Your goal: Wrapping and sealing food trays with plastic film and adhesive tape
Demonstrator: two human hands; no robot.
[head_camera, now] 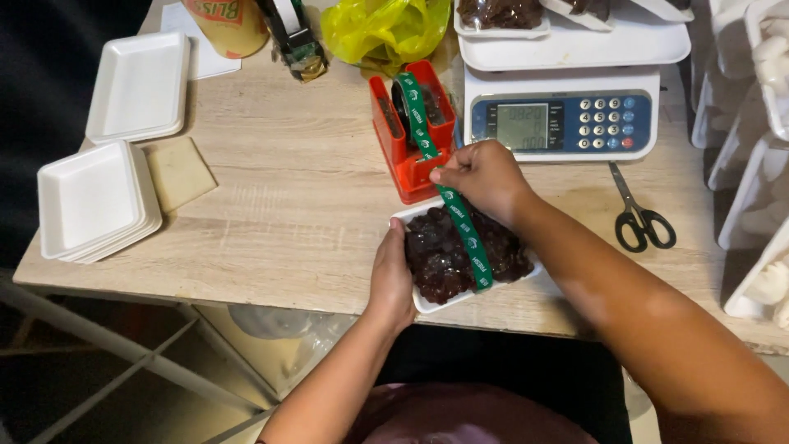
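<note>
Surface: wooden table, our tray at its near edge.
Left hand: clasps the tray's left side.
Tape: green, running near-to-far across the tray.
Right hand: pinches tape beyond the tray.
Dispenser: red, just behind.
Room: bare wood left of the tray.

A digital scale, black scissors, stacked white foam trays and a yellow bag sit on the wooden table.

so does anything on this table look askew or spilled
Nothing spilled. The green tape runs slantwise across the wrapped tray of dark fruit, not square to it, pinched by the right hand near the red dispenser; the left hand steadies the tray's side.
</note>
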